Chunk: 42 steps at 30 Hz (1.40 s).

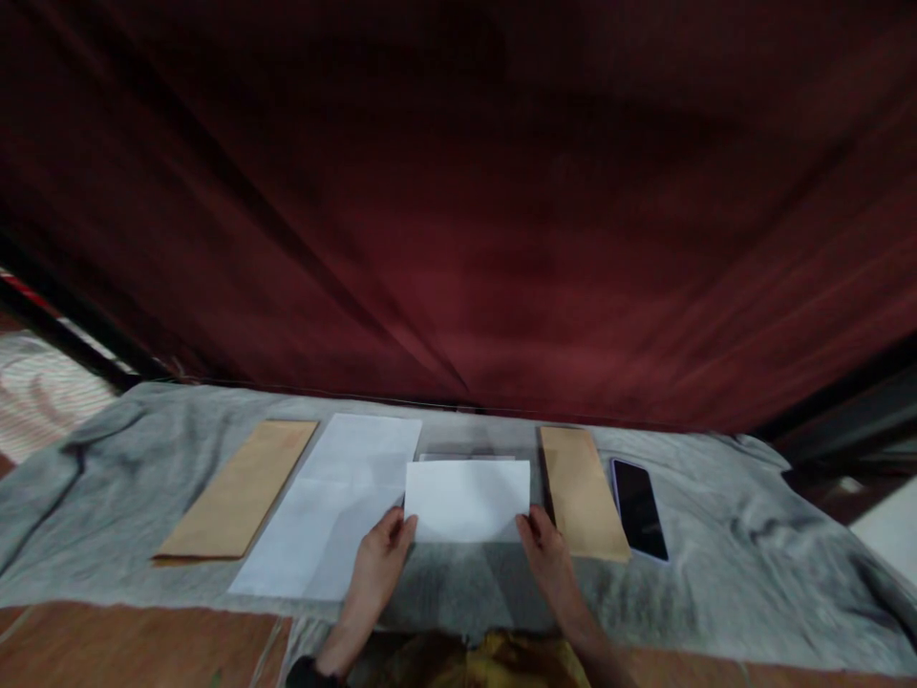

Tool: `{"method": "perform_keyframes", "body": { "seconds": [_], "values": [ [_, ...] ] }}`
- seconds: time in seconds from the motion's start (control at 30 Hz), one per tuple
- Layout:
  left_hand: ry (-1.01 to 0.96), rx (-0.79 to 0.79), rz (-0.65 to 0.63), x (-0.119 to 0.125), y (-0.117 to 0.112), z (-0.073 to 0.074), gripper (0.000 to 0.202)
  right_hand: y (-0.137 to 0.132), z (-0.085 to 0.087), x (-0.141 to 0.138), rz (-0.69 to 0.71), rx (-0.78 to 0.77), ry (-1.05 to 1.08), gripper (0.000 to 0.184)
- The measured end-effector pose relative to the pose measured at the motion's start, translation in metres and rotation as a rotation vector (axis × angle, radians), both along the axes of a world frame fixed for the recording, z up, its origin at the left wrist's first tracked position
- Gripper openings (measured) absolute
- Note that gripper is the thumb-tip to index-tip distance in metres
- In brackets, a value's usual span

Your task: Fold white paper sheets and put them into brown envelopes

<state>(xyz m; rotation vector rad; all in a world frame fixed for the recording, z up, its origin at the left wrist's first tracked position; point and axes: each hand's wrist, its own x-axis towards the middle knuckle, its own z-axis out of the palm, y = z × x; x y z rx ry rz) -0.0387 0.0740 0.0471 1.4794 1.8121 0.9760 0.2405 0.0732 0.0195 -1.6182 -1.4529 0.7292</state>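
Note:
A white sheet of paper, wider than it is tall, is held up between my two hands above the grey cloth. My left hand pinches its lower left edge, thumb on the near face. At the lower right edge, my right hand grips it the same way. Behind the sheet, the top of another flat pale item shows; most of it is hidden. Left of my left hand lie larger white sheets with a crease across them. A brown envelope rests just right of my right hand.
Farther left lies a stack of brown envelopes. A dark-screened phone sits right of the single brown envelope. Everything rests on a wrinkled grey cloth. A dark red curtain hangs along the far edge.

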Motion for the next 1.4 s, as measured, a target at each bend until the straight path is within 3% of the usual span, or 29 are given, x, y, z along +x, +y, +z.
{"method": "perform_keyframes", "body": {
  "seconds": [0.3, 0.57, 1.13, 1.2, 1.3, 1.4],
  "values": [
    [0.259, -0.125, 0.008, 0.008, 0.014, 0.001, 0.023, 0.006, -0.02, -0.014, -0.03, 0.123, -0.397, 0.054],
    [0.444, -0.336, 0.06, 0.018, 0.017, 0.009, 0.027, 0.006, -0.022, -0.015, 0.022, 0.17, -0.509, 0.058],
    [0.561, -0.263, 0.011, 0.026, 0.015, 0.007, 0.041, 0.002, -0.015, -0.017, 0.007, 0.076, -0.649, 0.053],
    [0.562, -0.257, 0.013, 0.026, 0.015, 0.005, 0.041, 0.001, -0.007, -0.024, 0.061, 0.112, -0.636, 0.053],
    [0.56, -0.239, 0.011, 0.026, 0.015, 0.003, 0.042, 0.001, 0.005, -0.044, 0.272, 0.191, -0.607, 0.052],
    [0.552, -0.233, -0.009, 0.027, 0.016, 0.003, 0.043, 0.005, 0.006, -0.066, 0.417, 0.247, -0.616, 0.049]
  ]
}}
